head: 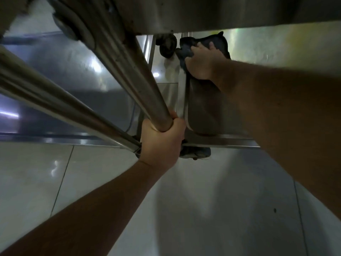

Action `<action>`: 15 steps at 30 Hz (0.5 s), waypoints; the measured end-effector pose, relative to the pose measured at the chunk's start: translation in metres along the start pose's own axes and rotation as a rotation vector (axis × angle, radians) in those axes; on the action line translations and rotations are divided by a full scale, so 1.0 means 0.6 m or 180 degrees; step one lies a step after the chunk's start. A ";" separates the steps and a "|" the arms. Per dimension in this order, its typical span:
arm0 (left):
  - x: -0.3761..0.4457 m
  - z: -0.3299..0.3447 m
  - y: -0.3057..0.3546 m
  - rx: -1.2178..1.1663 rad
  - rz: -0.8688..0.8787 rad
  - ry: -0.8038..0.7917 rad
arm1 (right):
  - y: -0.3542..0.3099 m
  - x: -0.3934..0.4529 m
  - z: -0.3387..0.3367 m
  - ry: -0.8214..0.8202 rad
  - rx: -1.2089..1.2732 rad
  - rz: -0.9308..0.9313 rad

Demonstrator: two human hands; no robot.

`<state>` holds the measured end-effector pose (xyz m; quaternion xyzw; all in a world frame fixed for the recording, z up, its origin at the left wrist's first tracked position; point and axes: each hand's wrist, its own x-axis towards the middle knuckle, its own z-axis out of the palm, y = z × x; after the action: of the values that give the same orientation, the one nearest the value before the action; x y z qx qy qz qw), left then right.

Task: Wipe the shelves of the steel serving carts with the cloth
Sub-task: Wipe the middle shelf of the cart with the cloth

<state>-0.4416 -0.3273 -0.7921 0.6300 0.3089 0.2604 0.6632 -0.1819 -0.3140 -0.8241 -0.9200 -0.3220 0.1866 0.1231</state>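
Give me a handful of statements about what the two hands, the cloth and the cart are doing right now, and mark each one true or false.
1. The left hand grips a steel post of the cart. True.
2. The right hand hangs idle in the air. False: it presses the dark cloth onto the cart's lower shelf.
3. The cloth is bright white. False: it looks dark grey or blue.
4. A caster wheel shows just left of the cloth. True.
5. The floor is carpeted. False: it is glossy pale tile with visible seams.
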 end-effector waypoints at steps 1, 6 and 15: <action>0.000 -0.002 0.000 0.0016 -0.0028 -0.0006 | -0.003 -0.008 0.005 0.0045 -0.0041 -0.0046; 0.004 -0.004 -0.001 0.0140 0.0082 -0.0084 | -0.002 -0.129 0.042 0.0348 -0.0149 -0.0441; 0.003 0.000 -0.003 -0.0010 0.0115 0.0015 | 0.072 -0.257 0.064 -0.0119 -0.0456 -0.1795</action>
<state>-0.4407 -0.3259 -0.7938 0.6338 0.2986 0.2743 0.6587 -0.2860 -0.4412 -0.8330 -0.7969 -0.5796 0.1387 0.0988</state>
